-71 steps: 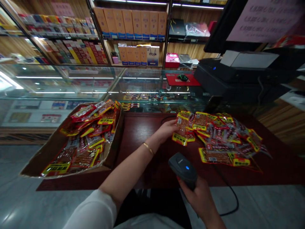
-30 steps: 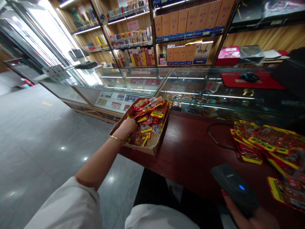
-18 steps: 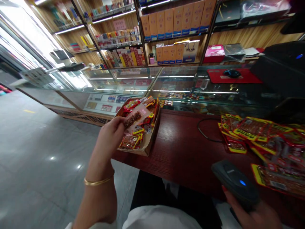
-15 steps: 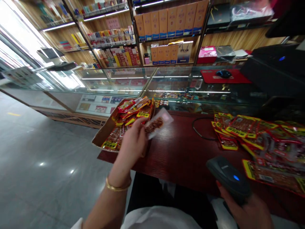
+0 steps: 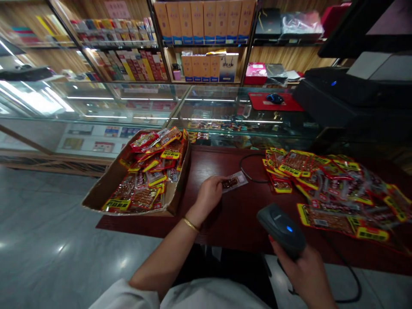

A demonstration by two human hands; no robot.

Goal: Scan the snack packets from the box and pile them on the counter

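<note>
My left hand (image 5: 209,194) pinches one end of a small clear snack packet (image 5: 236,181) with brown contents, held over the dark red counter (image 5: 206,165). In my right hand (image 5: 301,266) is a dark barcode scanner (image 5: 280,229) with a blue light, its head pointing toward the packet. Left of my left hand stands an open cardboard box (image 5: 175,199) holding several red and yellow snack packets (image 5: 148,171). To the right, a loose pile of similar snack packets (image 5: 337,184) spreads over the counter, just beyond the scanner.
A black cable (image 5: 246,165) loops on the counter between my left hand and the pile. Behind runs a glass display case (image 5: 128,101), with a mouse (image 5: 274,98) on a red mat (image 5: 254,102). Dark checkout equipment (image 5: 354,103) rises at the right.
My left hand has carried the clear packet from beside the box rightward, toward the scanner. The view has turned to the right; my right hand still holds the scanner.
</note>
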